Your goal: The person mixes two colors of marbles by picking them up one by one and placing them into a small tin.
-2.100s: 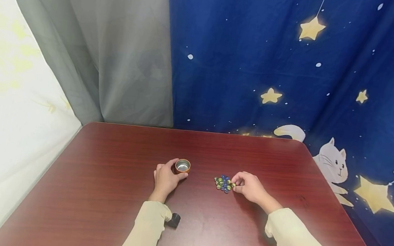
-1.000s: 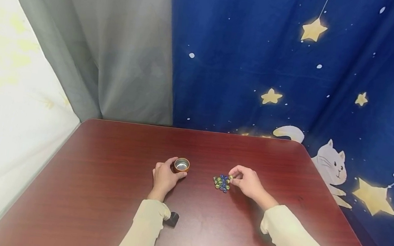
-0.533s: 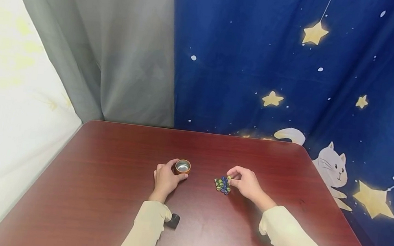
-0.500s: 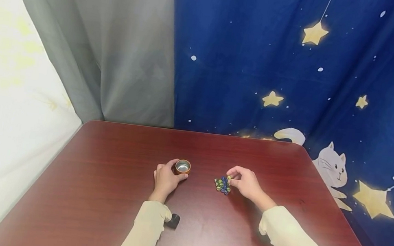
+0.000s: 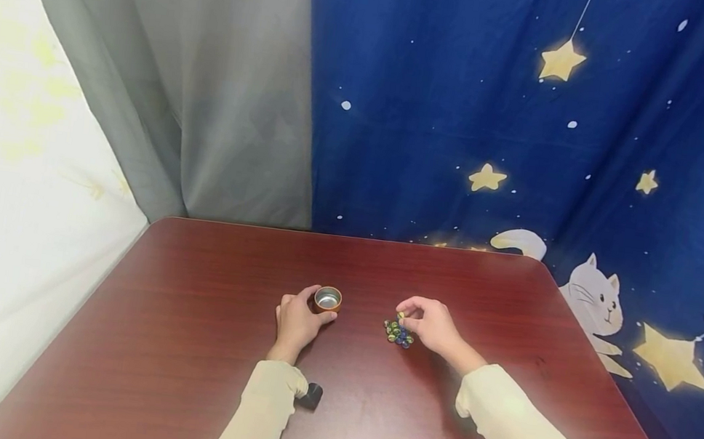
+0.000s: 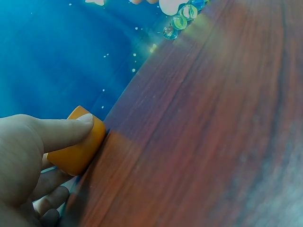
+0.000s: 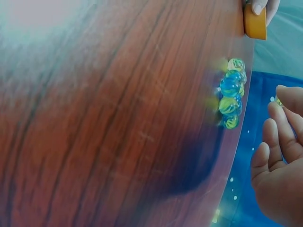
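A small orange cup (image 5: 328,299) with a silvery inside stands upright on the table. My left hand (image 5: 298,320) grips its side, the thumb lying along the orange wall (image 6: 75,151) in the left wrist view. To the right lies a cluster of blue and yellow-green glass marbles (image 5: 399,334). Just above that cluster my right hand (image 5: 434,325) pinches one yellowish marble (image 5: 402,316) between thumb and forefinger. Seen from the right wrist, this marble is mostly hidden by the fingertips, while the other marbles (image 7: 230,87) sit apart from the hand.
The dark red wooden table (image 5: 221,262) has its far edge against a grey curtain (image 5: 249,90) and a blue star-patterned curtain (image 5: 431,112). A small black object (image 5: 310,396) sits at the left sleeve's cuff. White cloth (image 5: 10,207) hangs along the left side.
My right hand has pinched a marble from the right side of the cluster, lifted it and moved left over the pile. The left hand and cup have stayed in place.
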Demonstrator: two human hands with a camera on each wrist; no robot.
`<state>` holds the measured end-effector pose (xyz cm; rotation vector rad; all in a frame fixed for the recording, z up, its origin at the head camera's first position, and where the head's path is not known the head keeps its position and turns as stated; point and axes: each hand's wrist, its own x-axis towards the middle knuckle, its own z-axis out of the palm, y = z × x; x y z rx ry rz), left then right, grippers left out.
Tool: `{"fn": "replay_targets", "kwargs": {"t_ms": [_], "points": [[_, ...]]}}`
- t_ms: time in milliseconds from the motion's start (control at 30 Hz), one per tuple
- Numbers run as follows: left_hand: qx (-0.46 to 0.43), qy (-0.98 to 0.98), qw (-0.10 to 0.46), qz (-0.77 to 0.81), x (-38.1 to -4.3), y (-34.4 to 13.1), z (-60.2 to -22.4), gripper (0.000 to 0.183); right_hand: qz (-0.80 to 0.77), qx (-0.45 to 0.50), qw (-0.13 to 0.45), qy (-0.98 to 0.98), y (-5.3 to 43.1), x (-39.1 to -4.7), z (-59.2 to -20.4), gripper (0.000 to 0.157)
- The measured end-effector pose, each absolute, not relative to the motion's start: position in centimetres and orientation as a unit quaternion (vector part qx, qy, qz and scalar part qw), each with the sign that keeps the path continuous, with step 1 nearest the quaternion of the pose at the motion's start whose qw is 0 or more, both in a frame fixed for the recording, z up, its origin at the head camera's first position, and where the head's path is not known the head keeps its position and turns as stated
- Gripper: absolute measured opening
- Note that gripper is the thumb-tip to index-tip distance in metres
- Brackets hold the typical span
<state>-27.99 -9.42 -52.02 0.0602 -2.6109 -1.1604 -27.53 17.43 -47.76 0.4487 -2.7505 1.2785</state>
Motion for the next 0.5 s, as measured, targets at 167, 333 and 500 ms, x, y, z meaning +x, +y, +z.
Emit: {"fn": "replay_targets", "kwargs": {"t_ms": [167,333,500], "points": [[0.023,-0.905,0.139,-0.402,-28.1,-9.4,-51.9,0.067,0.422,0.153,0.043,-0.893,17.0,-27.7,-47.8,0.017],[0.021,-0.905,0.142,-0.401,-28.0,-9.5,-52.0,0.068,0.431,0.16,0.047,-0.887,16.4,-27.7,-47.9,0.017],[0.019,-0.906,0.144,-0.397,-27.9,-9.4,-52.0,0.067,0.431,0.156,0.05,-0.888,16.0,-27.5,-47.9,0.017]]}}
